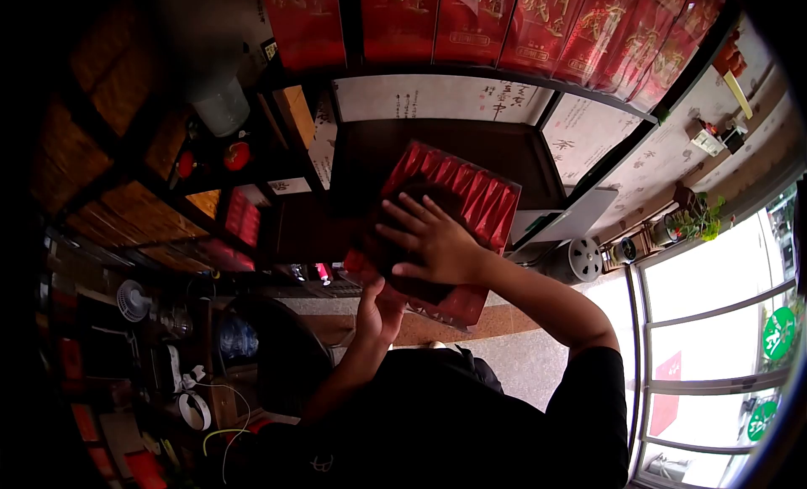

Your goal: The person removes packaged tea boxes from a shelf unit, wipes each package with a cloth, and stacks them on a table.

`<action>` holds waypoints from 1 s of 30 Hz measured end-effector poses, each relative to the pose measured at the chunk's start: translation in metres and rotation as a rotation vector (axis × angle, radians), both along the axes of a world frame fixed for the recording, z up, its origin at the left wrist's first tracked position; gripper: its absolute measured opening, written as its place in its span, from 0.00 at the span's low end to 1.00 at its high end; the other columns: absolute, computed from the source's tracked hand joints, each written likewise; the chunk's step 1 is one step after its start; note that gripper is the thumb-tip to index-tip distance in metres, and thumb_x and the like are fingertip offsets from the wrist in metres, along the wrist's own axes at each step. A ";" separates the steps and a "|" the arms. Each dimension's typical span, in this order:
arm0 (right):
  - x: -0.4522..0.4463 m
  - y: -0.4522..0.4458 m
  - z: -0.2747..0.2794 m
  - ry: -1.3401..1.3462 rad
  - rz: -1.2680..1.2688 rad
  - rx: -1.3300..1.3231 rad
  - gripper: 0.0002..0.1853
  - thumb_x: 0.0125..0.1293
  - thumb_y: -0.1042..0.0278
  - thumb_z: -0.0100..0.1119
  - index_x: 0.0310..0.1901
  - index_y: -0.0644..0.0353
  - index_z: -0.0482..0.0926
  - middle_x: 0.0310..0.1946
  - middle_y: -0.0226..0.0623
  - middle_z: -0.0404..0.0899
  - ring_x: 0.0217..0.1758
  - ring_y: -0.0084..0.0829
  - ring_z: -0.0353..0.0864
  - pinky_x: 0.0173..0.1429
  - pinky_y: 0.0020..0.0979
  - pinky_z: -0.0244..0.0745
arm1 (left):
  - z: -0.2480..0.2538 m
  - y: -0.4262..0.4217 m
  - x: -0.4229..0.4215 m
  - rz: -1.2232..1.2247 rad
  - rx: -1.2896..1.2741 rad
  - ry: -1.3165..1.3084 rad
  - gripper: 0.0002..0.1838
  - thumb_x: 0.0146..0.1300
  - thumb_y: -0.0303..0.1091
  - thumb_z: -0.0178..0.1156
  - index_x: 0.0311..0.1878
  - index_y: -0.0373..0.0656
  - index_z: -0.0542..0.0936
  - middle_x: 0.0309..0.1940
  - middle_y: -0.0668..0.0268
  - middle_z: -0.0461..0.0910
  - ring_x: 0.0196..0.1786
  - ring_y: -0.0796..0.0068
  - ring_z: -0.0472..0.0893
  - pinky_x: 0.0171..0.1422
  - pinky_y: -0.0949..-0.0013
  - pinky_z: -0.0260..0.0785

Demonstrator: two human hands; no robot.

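Note:
A red box (498, 205) with a clear, glossy cover and rows of folded red packets is held tilted in front of my body. Near its lower left edge, my left hand (380, 314) supports it from below, fingers partly hidden under the box. Across the middle, over a dark round patch on the box, lies my right hand (437, 243) with its fingers spread, palm down. What the dark patch is, I cannot make out.
Red boxes with gold lettering (471, 22) line the shelf above. A dark shelf surface (496, 148) lies behind the held box. At the left stand a black chair (282, 354) and a small fan (134, 301). Windows (714, 296) are at the right.

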State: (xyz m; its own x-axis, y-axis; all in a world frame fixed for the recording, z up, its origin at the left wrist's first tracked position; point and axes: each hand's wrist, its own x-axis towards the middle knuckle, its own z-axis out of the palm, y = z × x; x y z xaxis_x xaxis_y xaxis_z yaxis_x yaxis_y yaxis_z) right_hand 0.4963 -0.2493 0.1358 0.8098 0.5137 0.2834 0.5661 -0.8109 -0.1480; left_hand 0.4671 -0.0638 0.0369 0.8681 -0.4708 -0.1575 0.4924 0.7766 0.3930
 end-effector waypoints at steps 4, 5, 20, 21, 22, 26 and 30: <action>0.005 0.004 0.002 0.048 0.182 0.009 0.33 0.71 0.36 0.46 0.70 0.45 0.68 0.77 0.42 0.54 0.80 0.46 0.51 0.79 0.54 0.48 | -0.016 0.012 0.002 -0.012 0.043 0.037 0.33 0.64 0.36 0.59 0.72 0.46 0.62 0.66 0.64 0.71 0.66 0.67 0.73 0.67 0.58 0.71; 0.015 -0.001 0.001 0.051 0.182 0.010 0.33 0.71 0.36 0.46 0.70 0.45 0.68 0.77 0.42 0.54 0.80 0.46 0.51 0.79 0.54 0.48 | -0.020 0.014 0.002 -0.012 0.045 0.040 0.33 0.64 0.36 0.59 0.72 0.46 0.62 0.66 0.64 0.71 0.66 0.67 0.73 0.67 0.58 0.71; 0.002 0.012 0.002 0.029 -0.212 -0.028 0.37 0.69 0.32 0.44 0.73 0.44 0.63 0.77 0.46 0.51 0.80 0.55 0.48 0.78 0.58 0.46 | 0.036 -0.008 -0.007 0.137 0.092 0.118 0.34 0.65 0.46 0.59 0.71 0.45 0.64 0.67 0.62 0.71 0.68 0.61 0.71 0.73 0.53 0.63; -0.014 0.018 0.006 0.063 -0.149 -0.010 0.37 0.69 0.32 0.45 0.73 0.43 0.63 0.77 0.46 0.51 0.80 0.55 0.48 0.77 0.58 0.47 | 0.037 -0.007 -0.004 0.146 0.080 0.114 0.33 0.66 0.47 0.57 0.71 0.45 0.64 0.67 0.62 0.70 0.68 0.62 0.71 0.72 0.54 0.64; -0.029 0.022 0.009 0.062 -0.156 -0.008 0.37 0.69 0.32 0.45 0.73 0.43 0.63 0.77 0.46 0.51 0.80 0.55 0.48 0.77 0.58 0.47 | 0.039 -0.007 -0.003 0.166 0.116 0.089 0.31 0.69 0.50 0.53 0.71 0.46 0.65 0.67 0.63 0.70 0.68 0.63 0.71 0.72 0.56 0.65; -0.069 0.011 0.006 0.127 -0.025 0.008 0.36 0.67 0.33 0.49 0.72 0.42 0.65 0.78 0.43 0.51 0.80 0.52 0.50 0.77 0.57 0.50 | 0.040 -0.002 0.001 0.131 0.092 0.102 0.30 0.70 0.52 0.49 0.69 0.45 0.67 0.64 0.63 0.72 0.66 0.65 0.72 0.70 0.59 0.67; -0.074 -0.024 0.006 0.106 -0.108 -0.012 0.35 0.66 0.35 0.52 0.71 0.41 0.67 0.77 0.39 0.53 0.79 0.48 0.53 0.76 0.53 0.52 | 0.026 0.011 0.016 0.136 0.237 0.034 0.31 0.69 0.51 0.52 0.68 0.42 0.67 0.64 0.61 0.72 0.65 0.63 0.73 0.67 0.57 0.69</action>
